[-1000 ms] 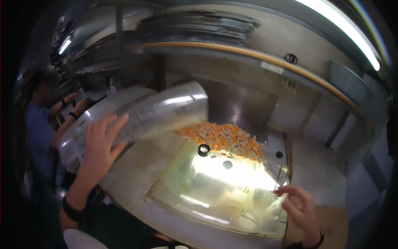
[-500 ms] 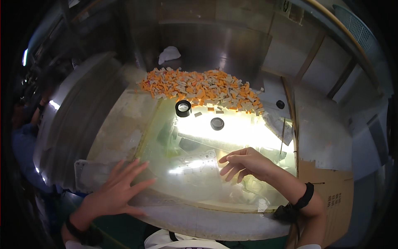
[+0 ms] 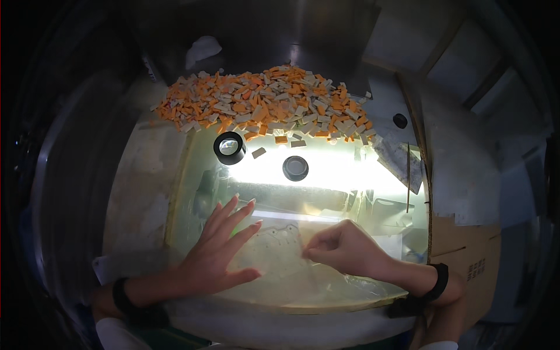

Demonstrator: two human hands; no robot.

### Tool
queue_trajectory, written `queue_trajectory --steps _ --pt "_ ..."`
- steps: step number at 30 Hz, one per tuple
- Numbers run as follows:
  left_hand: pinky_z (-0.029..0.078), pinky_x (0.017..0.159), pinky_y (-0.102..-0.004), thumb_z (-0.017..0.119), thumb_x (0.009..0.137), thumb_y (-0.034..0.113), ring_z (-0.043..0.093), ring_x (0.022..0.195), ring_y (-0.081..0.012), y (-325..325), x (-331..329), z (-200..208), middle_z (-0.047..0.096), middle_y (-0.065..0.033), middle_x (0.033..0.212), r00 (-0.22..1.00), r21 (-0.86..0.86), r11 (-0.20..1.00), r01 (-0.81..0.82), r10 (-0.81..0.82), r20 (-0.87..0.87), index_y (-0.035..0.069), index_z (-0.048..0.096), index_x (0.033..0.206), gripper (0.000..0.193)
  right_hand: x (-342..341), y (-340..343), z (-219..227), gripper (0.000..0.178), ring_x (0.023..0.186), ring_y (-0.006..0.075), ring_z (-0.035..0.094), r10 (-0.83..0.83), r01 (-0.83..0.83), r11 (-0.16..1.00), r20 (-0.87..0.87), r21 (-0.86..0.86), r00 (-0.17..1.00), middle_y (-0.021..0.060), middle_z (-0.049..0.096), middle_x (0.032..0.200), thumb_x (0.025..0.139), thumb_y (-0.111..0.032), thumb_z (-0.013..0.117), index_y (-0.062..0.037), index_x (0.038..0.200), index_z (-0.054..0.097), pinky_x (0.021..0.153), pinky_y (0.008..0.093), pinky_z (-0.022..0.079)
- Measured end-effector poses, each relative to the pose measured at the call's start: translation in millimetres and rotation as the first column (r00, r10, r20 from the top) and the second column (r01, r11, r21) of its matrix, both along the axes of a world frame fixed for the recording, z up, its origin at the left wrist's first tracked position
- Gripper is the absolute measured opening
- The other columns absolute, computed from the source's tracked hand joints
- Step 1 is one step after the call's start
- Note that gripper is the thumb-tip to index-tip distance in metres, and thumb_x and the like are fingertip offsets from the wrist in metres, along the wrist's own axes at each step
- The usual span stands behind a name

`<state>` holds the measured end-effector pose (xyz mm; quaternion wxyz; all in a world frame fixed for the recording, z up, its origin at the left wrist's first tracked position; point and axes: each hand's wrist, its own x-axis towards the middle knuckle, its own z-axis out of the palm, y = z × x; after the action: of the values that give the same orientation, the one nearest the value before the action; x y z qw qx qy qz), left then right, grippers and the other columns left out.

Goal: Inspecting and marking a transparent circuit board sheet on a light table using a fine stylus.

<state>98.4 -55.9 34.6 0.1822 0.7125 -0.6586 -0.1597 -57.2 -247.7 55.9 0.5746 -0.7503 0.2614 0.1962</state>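
My left hand (image 3: 219, 251) hovers low over the lit glass worktop (image 3: 192, 175), palm down, fingers spread, holding nothing visible. Close to its fingertips is a pale plate with small holes (image 3: 274, 236); whether it lies on the glass or under it I cannot tell. At the plate's right side, my right hand (image 3: 347, 251) has its thumb and fingers pinched together. A faint blur shows around that pinch, and whatever is in it, if anything, cannot be made out. Both wrists wear black bands.
A heap of orange and grey-beige small blocks (image 3: 262, 102) spreads along the far side. Before it stand a black eye loupe (image 3: 230, 147) and a round dark cap (image 3: 296, 168). At right lie a thin stick (image 3: 408, 178), a black lump (image 3: 399, 121) and cardboard (image 3: 461, 239).
My left hand has moved right and forward from the worktop's left edge over the glass. My right hand's loosely curled fingers have closed into a pinch. The view has shifted closer to the worktop.
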Motion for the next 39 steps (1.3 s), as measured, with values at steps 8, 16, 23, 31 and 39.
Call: queue_trajectory --steps 8,16,23,31,39 --pt "0.013 0.103 -0.0481 0.059 0.078 0.034 0.022 0.127 -0.0336 4.2 7.9 -1.2 0.035 -0.0133 0.131 0.949 -0.102 0.992 -0.072 0.037 -0.313 0.005 0.045 0.119 0.052 -5.8 8.8 -5.4 0.012 0.058 0.0001 0.045 -0.115 0.113 0.993 0.098 0.024 0.989 -0.0022 0.057 0.061 0.075 -0.011 0.063 0.0007 0.073 0.062 0.053 0.0188 0.038" --pt "0.013 0.103 -0.046 0.053 0.081 0.032 0.036 0.12 -0.0293 7.4 18.1 -0.2 0.05 -0.0123 0.119 0.819 -0.166 0.978 -0.123 0.005 -0.574 0.008 0.061 0.103 0.032 -5.1 4.3 -6.5 0.017 0.052 0.0024 0.049 -0.094 0.085 0.993 0.113 0.077 0.989 0.0005 0.058 0.059 0.075 -0.02 0.063 -0.0028 0.075 0.064 0.049 0.0199 0.04" --pt "0.014 0.102 -0.0445 0.046 0.084 0.038 0.039 0.118 -0.0276 5.9 19.6 1.3 0.054 -0.0128 0.114 0.762 -0.175 0.975 -0.14 -0.007 -0.647 0.01 0.064 0.097 0.036 -6.3 2.8 -6.5 0.016 0.048 0.001 0.044 -0.076 0.068 0.994 0.092 0.088 0.993 -0.0013 0.057 0.056 0.076 -0.019 0.063 -0.0032 0.075 0.064 0.045 0.0197 0.035" --pt "0.013 0.103 -0.0434 0.044 0.086 0.036 0.041 0.116 -0.0278 7.3 20.3 0.5 0.056 -0.0131 0.111 0.742 -0.195 0.97 -0.148 -0.021 -0.67 0.011 0.067 0.091 0.034 -5.0 4.6 -2.7 0.006 0.057 -0.0012 0.041 -0.109 0.101 0.985 0.055 0.139 0.992 -0.0054 0.053 0.06 0.076 -0.005 0.063 0.0001 0.074 0.062 0.049 0.017 0.033" --pt "0.01 0.103 -0.0416 0.044 0.085 0.031 0.041 0.116 -0.0274 8.6 19.6 2.1 0.057 -0.0135 0.11 0.703 -0.188 0.97 -0.154 -0.026 -0.711 0.011 0.069 0.08 0.032 -4.1 3.8 -0.8 0.006 0.056 -0.0015 0.041 -0.102 0.095 0.985 0.044 0.144 0.994 -0.0057 0.053 0.059 0.076 -0.005 0.063 0.0001 0.074 0.062 0.048 0.017 0.032"
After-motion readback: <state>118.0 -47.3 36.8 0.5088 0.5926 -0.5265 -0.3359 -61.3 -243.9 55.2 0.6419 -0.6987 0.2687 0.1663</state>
